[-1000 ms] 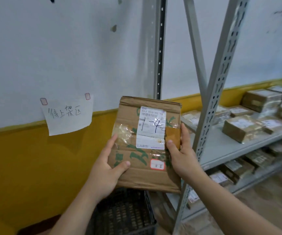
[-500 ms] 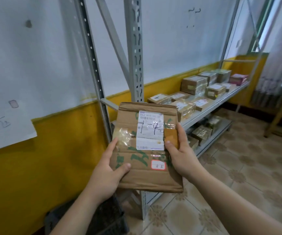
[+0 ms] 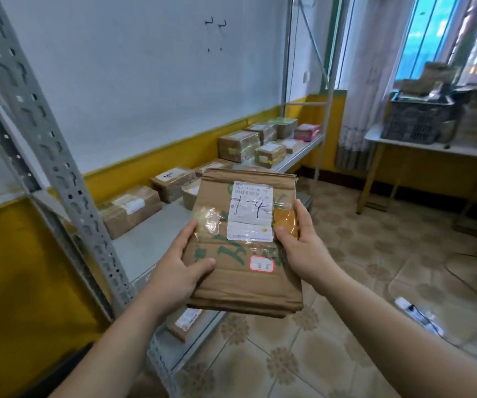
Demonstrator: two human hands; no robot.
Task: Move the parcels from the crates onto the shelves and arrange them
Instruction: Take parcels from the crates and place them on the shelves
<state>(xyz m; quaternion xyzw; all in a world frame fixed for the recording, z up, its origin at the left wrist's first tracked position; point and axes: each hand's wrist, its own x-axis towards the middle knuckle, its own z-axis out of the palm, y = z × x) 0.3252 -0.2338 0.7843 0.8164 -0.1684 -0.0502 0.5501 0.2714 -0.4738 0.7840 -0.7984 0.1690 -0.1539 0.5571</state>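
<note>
Several parcels already lie on the shelf at ten o'clock; one flat parcel is at centre, its side edges gripped by the left hand and right hand; placing it seems not yet done.

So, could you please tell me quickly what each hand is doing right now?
Left hand: grips the parcel at its left edge.
Right hand: grips the parcel's right edge.

free: shelf near end bare | obstacles: upright left, parcels behind
</note>
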